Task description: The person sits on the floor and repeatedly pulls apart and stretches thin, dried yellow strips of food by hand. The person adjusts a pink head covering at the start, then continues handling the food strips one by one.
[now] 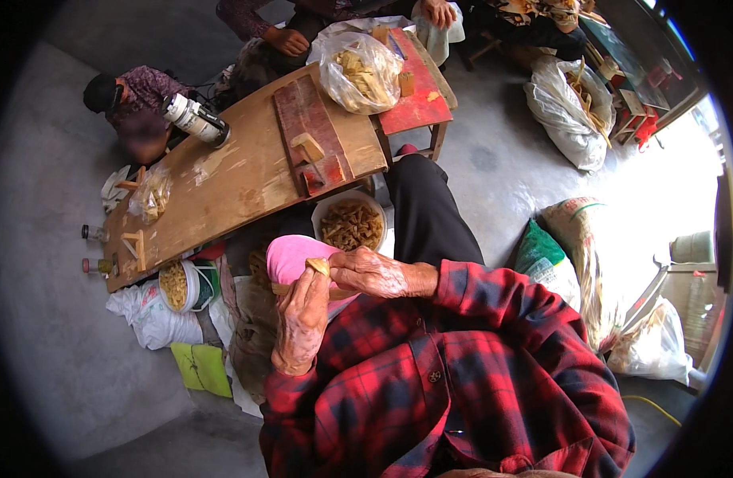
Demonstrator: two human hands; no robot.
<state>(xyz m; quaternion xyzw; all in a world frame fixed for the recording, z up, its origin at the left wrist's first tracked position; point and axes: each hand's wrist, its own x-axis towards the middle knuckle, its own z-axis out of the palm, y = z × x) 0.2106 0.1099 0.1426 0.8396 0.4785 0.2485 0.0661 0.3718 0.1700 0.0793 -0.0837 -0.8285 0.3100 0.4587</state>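
Observation:
A small folded yellowish strip (pixel 318 266), its material unclear, is pinched between my hands above my lap. My left hand (pixel 300 316) grips it from below with the fingers pointing up. From the right, my right hand (pixel 371 272) holds its other edge, fingertips bent and partly hidden. Pink cloth (pixel 294 257) covers my knee just behind the strip. A brown band (pixel 341 293) runs across the cloth under my hands. Beyond them, a white bucket (pixel 383 213) on the floor holds many small brown folded pieces (pixel 351 224).
A worn wooden table (pixel 241 179) bears a thermos flask (pixel 196 119), wooden jigs (pixel 140 251) and a bag of strips (pixel 151 197). Another plastic bag (pixel 360 71) of strips rests on a red stool (pixel 420 107). Sacks (pixel 575 239) stand right. Other people (pixel 288 42) sit across the table.

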